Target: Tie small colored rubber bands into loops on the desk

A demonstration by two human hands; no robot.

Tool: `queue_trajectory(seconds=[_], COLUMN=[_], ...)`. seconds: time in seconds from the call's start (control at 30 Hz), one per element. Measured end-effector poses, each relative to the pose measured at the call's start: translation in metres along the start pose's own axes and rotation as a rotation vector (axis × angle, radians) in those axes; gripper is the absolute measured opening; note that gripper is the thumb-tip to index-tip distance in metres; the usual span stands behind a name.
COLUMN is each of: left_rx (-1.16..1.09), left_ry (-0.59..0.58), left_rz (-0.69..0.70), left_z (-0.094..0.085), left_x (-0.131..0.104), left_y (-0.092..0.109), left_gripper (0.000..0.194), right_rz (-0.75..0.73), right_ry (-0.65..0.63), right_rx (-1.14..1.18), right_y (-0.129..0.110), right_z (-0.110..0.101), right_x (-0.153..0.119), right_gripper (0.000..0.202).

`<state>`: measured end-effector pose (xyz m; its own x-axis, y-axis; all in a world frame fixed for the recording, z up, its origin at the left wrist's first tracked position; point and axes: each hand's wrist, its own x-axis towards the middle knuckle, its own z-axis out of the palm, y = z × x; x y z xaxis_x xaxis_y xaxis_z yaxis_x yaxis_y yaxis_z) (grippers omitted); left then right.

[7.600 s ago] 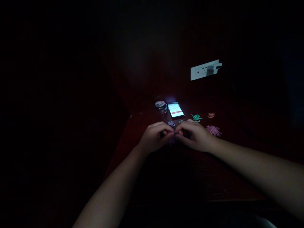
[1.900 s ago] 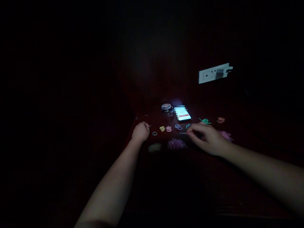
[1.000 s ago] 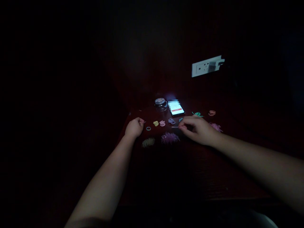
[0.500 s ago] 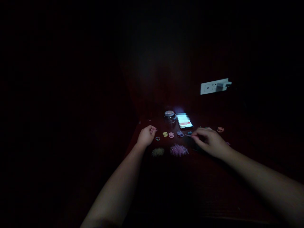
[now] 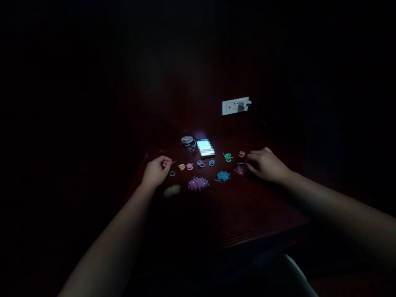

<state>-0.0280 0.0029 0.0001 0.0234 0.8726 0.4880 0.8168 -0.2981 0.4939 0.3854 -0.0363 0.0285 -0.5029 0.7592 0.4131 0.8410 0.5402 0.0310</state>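
On the dark table, my left hand (image 5: 157,171) is pinched on a thin pink band (image 5: 173,162), beside a small bluish ring band (image 5: 172,173). Over to the right, my right hand (image 5: 266,165) is closed, with a thin pale band (image 5: 240,163) at its fingertips. Just under those fingertips lies a pile of pink bands (image 5: 239,170), partly hidden by the hand. Between the hands run little groups of looped bands: yellow (image 5: 181,167), pink (image 5: 189,166), purple (image 5: 201,163), blue (image 5: 212,163) and green (image 5: 228,156). Orange bands (image 5: 241,154) lie close to my right hand.
Nearer me are loose piles of yellowish (image 5: 172,190), purple (image 5: 198,184) and blue bands (image 5: 223,176). Behind stand a lidded clear jar (image 5: 187,144) and a lit phone (image 5: 206,147). A wall socket (image 5: 235,106) holds a plug. The table's front edge (image 5: 262,239) is at lower right.
My right hand has moved right, from beside the blue looped bands to the pink pile, uncovering the blue pile and green bands. The view has turned right; my left hand keeps its pinch.
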Motion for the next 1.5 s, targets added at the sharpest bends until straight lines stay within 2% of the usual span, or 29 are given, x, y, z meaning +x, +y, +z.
queue_trajectory(seconds=[0.13, 0.27, 0.37, 0.47, 0.57, 0.63, 0.7, 0.83, 0.93, 1.07, 1.27, 1.37, 1.5], left_rx=[0.03, 0.038, 0.029, 0.02, 0.042, 0.055, 0.04, -0.047, -0.08, -0.087, -0.085, -0.065, -0.049], left_ry=[0.004, 0.048, 0.062, 0.09, 0.142, 0.179, 0.214, 0.268, 0.227, 0.154, 0.126, 0.12, 0.0], left_rz=[0.014, 0.01, 0.021, 0.077, 0.188, 0.292, 0.408, 0.623, 0.69, 0.714, 0.704, 0.689, 0.725], left_z=[-0.002, -0.003, -0.004, -0.006, -0.011, -0.013, -0.013, -0.008, -0.003, 0.0, -0.002, -0.006, -0.006], left_x=[-0.001, -0.003, -0.003, -0.004, -0.007, -0.01, -0.013, -0.022, -0.027, -0.029, -0.029, -0.03, -0.03], left_y=[0.004, 0.009, 0.013, 0.019, 0.033, 0.045, 0.058, 0.08, 0.09, 0.096, 0.098, 0.098, 0.098], left_gripper=[0.019, 0.019, 0.019, 0.018, 0.016, 0.015, 0.013, 0.006, 0.005, 0.007, 0.006, 0.016, 0.022], right_rz=[0.022, 0.026, 0.041, 0.067, 0.126, 0.16, 0.136, -0.061, -0.169, -0.169, -0.217, -0.21, -0.224], right_ry=[-0.039, -0.033, -0.074, -0.118, -0.064, 0.002, 0.07, 0.163, 0.201, 0.251, 0.305, 0.322, 0.323], right_rx=[-0.001, 0.034, 0.044, 0.031, 0.0, 0.009, 0.105, 0.451, 0.653, 0.764, 0.75, 0.748, 0.745], right_y=[-0.001, -0.002, 0.0, 0.003, 0.0, -0.012, -0.033, -0.089, -0.115, -0.114, -0.104, -0.105, -0.108], right_z=[-0.005, -0.004, -0.001, -0.003, -0.014, -0.023, -0.028, -0.017, 0.002, 0.021, 0.026, 0.027, 0.028], right_x=[-0.009, -0.008, -0.004, 0.0, 0.007, 0.017, 0.029, 0.056, 0.067, 0.066, 0.056, 0.055, 0.055], right_gripper=[0.019, 0.019, 0.017, 0.016, 0.015, 0.014, 0.011, 0.016, 0.009, 0.014, 0.012, 0.012, 0.013])
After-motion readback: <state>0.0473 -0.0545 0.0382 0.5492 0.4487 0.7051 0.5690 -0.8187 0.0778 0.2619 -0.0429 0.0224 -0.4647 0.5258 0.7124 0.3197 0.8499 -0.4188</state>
